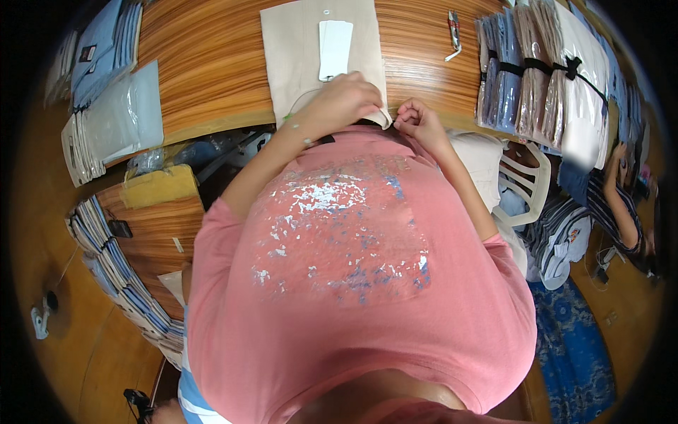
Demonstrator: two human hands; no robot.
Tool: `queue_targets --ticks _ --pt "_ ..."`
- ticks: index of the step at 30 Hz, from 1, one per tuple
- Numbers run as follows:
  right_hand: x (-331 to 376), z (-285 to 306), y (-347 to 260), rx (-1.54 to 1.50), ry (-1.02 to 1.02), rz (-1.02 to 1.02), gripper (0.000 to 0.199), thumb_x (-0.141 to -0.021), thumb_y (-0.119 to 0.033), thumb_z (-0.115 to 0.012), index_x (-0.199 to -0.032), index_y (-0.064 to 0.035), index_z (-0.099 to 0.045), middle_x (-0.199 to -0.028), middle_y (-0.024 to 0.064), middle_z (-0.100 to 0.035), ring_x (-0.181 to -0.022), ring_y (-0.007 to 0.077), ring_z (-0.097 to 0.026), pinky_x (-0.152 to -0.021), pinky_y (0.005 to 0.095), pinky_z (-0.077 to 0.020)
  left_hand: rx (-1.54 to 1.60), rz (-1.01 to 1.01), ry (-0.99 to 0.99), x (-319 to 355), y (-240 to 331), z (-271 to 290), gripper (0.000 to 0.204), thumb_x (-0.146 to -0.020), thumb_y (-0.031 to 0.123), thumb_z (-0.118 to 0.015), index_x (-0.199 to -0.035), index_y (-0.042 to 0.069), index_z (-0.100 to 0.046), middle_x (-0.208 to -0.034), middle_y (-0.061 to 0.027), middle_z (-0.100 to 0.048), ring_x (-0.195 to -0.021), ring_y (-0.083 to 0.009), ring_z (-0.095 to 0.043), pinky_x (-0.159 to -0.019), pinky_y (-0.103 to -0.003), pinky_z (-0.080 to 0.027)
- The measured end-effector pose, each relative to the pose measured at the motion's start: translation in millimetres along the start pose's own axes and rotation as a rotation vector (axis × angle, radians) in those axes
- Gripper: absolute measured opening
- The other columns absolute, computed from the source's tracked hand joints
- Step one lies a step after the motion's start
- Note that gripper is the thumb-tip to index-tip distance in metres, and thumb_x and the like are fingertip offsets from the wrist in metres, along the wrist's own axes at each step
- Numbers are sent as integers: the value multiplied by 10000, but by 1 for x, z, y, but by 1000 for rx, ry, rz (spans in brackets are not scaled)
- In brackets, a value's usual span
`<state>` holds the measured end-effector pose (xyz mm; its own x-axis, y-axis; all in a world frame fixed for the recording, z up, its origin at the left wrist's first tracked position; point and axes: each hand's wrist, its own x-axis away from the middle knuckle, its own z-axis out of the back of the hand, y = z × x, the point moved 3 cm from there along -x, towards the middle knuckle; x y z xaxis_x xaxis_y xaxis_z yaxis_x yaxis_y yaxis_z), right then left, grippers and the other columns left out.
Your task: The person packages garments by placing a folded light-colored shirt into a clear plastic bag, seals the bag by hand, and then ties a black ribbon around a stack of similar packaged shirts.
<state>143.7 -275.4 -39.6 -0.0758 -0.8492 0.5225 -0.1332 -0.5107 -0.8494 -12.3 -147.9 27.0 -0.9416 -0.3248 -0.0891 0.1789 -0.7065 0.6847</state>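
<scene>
A folded beige garment [293, 49] lies on the wood-grain table in front of me, its near edge at the table's front edge. On top of it rests a blank-looking white hang tag [335, 49] with a dark bit at its near end. My left hand [351, 97] is bent over the garment's near part, fingers curled together onto the cloth; their tips are partly hidden. Just right of the garment's near corner, my right hand [421, 124] is closed in a pinch. Whatever sits between its fingertips is too small to make out.
A small slim tool [454, 35] lies at the table's back right. Tied stacks of bagged garments [533, 71] stand on the right, more bagged garments [113, 106] on the left. A white plastic chair [530, 184] is at right. Another person's arm [618, 198] shows at far right.
</scene>
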Motion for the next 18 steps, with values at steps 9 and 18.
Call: queue_targets --ticks 9,18 --pt "-14 18 -8 203 26 276 165 -757 43 -590 -887 -24 -515 -733 21 -572 -653 73 -529 -609 210 -438 -185 -21 -385 -41 5 -50 75 -700 161 -652 -710 87 -654 -780 -51 -612 -818 -249 -574 -700 -363 -453" --pt "-85 79 -70 1217 838 508 723 -788 -256 -623 -1361 7 -269 -1222 288 -398 -1123 432 -397 -967 475 -330 22 24 -367 -42 5 -40 140 -757 170 -627 -787 38 -661 -789 -119 -639 -724 -280 -604 -657 -346 -474"
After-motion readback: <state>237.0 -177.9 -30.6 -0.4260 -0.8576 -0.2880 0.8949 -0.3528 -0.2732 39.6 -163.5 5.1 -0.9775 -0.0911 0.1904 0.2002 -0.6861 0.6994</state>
